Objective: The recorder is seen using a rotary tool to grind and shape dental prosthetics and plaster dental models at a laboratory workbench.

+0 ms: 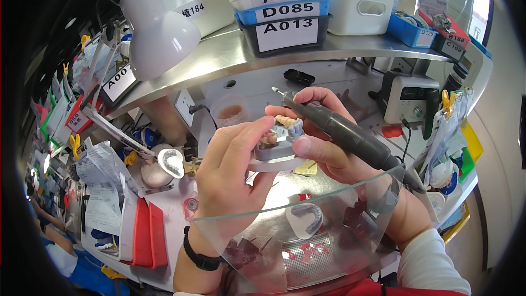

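Observation:
My left hand point(227, 151) is closed around a grey dental model point(274, 152) with a pale base, held above the glass shield. Tooth-coloured crowns point(286, 121) sit along its upper edge, and pinkish-brown teeth show near my left fingertips. My right hand point(329, 156) grips a dark handpiece point(350, 134), its slim white-tipped bur point(275, 90) pointing up and to the left, away from the model. The right thumb presses against the model's side, and the right fingers behind it are partly hidden.
A clear glass shield point(334, 200) slants below my hands. Under it are another dental model point(305, 220) and a perforated metal grate point(308, 260). A white lamp point(156, 33) and stacked bins point(285, 33) stand on the metal shelf. A control box point(405, 99) is at right, red trays point(149, 236) at left.

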{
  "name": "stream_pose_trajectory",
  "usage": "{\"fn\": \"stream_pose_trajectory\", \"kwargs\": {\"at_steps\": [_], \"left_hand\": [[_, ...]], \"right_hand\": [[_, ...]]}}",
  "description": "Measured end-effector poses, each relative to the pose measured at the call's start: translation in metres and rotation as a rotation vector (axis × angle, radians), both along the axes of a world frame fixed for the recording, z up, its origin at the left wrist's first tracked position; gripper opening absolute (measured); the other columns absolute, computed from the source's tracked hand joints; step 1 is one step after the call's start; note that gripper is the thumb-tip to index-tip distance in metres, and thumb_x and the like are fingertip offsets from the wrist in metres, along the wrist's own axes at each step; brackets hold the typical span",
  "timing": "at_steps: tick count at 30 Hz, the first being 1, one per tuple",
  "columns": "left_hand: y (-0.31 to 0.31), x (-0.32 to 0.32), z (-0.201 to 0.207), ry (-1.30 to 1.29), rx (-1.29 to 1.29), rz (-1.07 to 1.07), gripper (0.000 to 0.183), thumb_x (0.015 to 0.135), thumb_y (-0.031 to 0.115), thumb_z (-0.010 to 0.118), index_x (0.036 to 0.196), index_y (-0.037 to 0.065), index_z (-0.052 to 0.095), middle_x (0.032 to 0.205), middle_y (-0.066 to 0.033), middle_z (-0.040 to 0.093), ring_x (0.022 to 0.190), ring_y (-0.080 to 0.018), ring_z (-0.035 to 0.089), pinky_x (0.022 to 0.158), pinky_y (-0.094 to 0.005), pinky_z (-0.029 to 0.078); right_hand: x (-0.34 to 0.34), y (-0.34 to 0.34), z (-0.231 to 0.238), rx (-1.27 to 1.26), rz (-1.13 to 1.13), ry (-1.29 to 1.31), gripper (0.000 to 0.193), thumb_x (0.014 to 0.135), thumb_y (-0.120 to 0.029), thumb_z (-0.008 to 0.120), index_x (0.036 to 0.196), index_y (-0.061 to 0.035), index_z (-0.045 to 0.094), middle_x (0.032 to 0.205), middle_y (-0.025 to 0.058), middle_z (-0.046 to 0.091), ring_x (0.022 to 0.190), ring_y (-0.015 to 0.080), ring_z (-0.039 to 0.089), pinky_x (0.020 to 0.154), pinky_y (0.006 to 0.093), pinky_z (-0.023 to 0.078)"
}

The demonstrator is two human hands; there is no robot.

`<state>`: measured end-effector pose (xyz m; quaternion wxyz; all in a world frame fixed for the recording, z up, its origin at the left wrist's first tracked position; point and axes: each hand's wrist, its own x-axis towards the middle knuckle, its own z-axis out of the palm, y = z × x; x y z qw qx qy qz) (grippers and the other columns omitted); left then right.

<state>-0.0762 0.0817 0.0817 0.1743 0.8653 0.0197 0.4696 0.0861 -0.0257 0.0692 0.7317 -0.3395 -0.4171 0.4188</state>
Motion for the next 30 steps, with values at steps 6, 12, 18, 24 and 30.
{"fn": "stream_pose_trajectory", "kwargs": {"at_steps": [6,12,18,24,30], "left_hand": [[0.004,0.001,-0.002,-0.010,-0.024,-0.011,0.054,0.068,-0.008,0.077,0.119,0.005,0.063,0.111,-0.0116,0.067,0.096,-0.0252,0.067,0.075,-0.0334,0.054],[0.002,0.001,-0.003,0.003,-0.075,-0.009,0.056,0.067,-0.010,0.075,0.119,0.004,0.062,0.108,-0.0126,0.067,0.095,-0.0293,0.067,0.072,-0.0346,0.056],[0.013,0.006,-0.014,-0.041,-0.316,-0.144,0.051,0.072,-0.012,0.073,0.119,0.002,0.059,0.119,-0.0133,0.064,0.105,-0.0246,0.066,0.083,-0.0334,0.057],[0.024,0.003,-0.020,0.033,-1.085,-0.542,0.067,0.077,-0.010,0.077,0.137,-0.001,0.048,0.145,-0.0169,0.045,0.121,-0.0232,0.059,0.101,-0.0337,0.053],[0.002,0.009,-0.016,-0.004,-1.096,-0.724,0.096,0.073,-0.002,0.086,0.152,0.001,0.031,0.147,-0.0170,0.041,0.123,-0.0229,0.057,0.101,-0.0336,0.053]], "right_hand": [[0.004,0.000,-0.004,0.010,-0.028,-0.066,0.069,0.079,-0.010,0.083,0.132,-0.0134,0.039,0.139,0.0236,0.052,0.134,0.0284,0.048,0.109,0.0428,0.044],[0.004,0.002,-0.007,0.030,-0.030,-0.046,0.074,0.076,-0.014,0.086,0.133,-0.0135,0.039,0.139,0.0243,0.052,0.133,0.0291,0.050,0.109,0.0435,0.044],[0.005,-0.001,-0.002,0.043,-0.068,-0.019,0.067,0.083,-0.016,0.082,0.133,-0.0123,0.038,0.136,0.0255,0.055,0.129,0.0290,0.054,0.109,0.0433,0.044],[0.014,-0.006,0.002,0.089,-0.178,-0.169,0.054,0.089,-0.004,0.074,0.130,-0.0067,0.041,0.113,0.0147,0.066,0.106,0.0200,0.065,0.093,0.0340,0.053],[0.006,-0.011,0.010,0.081,-0.188,-0.277,0.057,0.086,0.000,0.076,0.130,-0.0077,0.042,0.105,0.0119,0.065,0.100,0.0193,0.066,0.088,0.0336,0.056]]}}
